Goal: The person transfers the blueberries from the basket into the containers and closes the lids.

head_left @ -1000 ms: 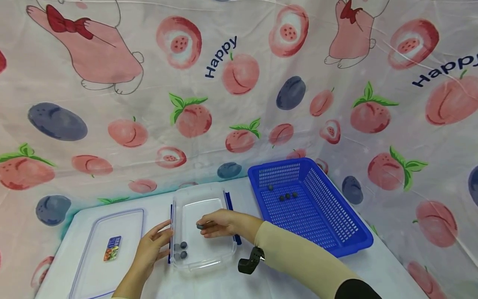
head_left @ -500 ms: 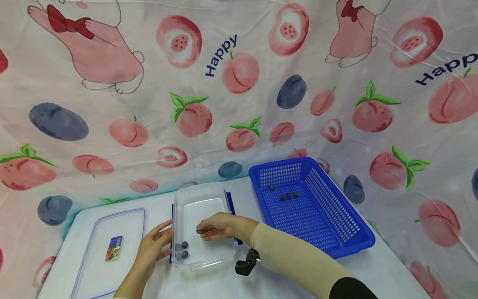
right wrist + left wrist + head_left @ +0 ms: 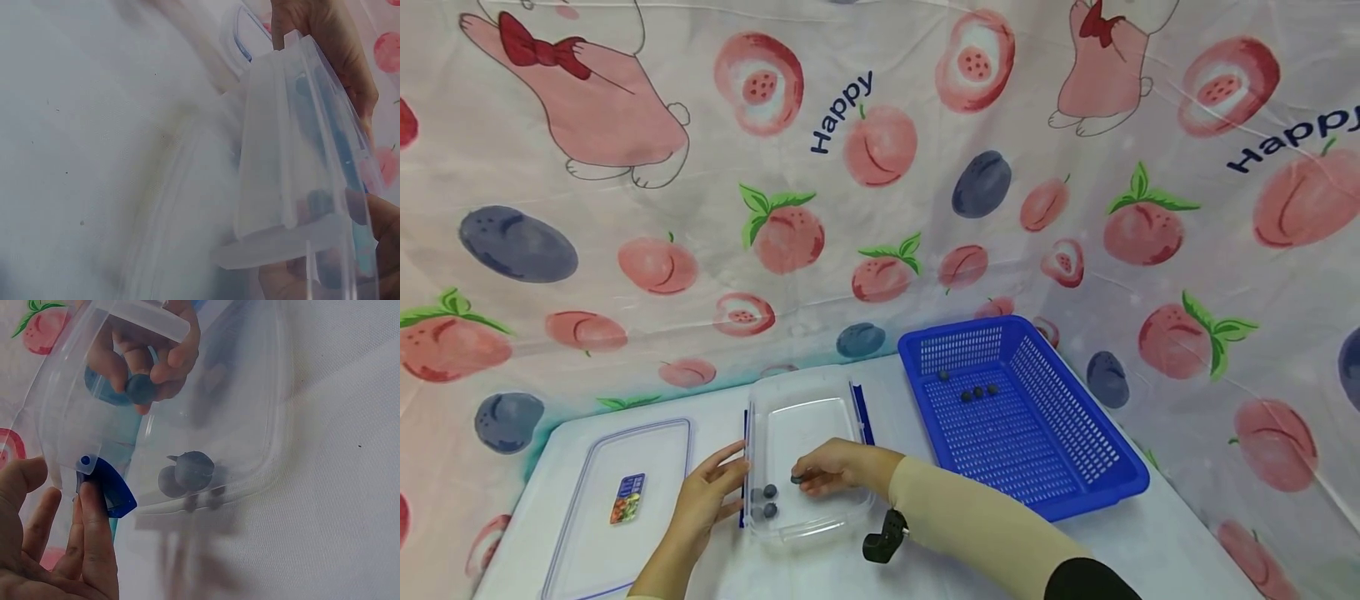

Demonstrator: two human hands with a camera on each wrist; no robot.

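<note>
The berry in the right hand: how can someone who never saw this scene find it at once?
Find the clear box in the table's middle, left of the blue basket. The right hand reaches into it, pinching one dark berry. Unlike the berries lying in the box, this one is between fingers.

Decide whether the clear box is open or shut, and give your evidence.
Open. The clear box has no cover on; its lid lies flat on the table to its left, and the right hand reaches inside with a blueberry.
</note>
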